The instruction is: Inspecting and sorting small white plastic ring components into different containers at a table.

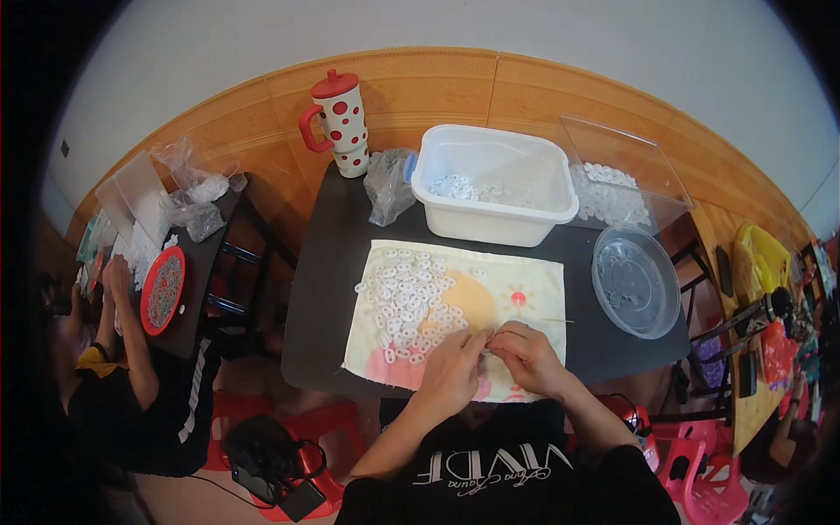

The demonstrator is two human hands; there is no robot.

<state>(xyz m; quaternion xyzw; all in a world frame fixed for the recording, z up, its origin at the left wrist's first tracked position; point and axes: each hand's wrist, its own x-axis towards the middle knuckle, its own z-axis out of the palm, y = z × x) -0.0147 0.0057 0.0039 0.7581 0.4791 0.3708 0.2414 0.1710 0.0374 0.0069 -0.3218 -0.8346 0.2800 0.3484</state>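
My left hand (452,367) and my right hand (528,357) meet over the front of a pale patterned cloth (542,271). Both have their fingers pinched together at the tips. Whatever sits between them is too small and too covered to make out. Just left of my left hand, many small white plastic pieces with two holes (407,297) lie in a loose pile on the cloth. A thin stick-like item (557,320) lies at the cloth's right edge, beyond my right hand.
Behind the cloth stands a white tub (494,223) with small pieces inside. To its right are a clear bin of white parts (612,197) and a round clear container (637,280). A spotted tumbler (341,122) and plastic bag (389,188) stand left. Another person's hands (115,276) work beside a red tray (163,290).
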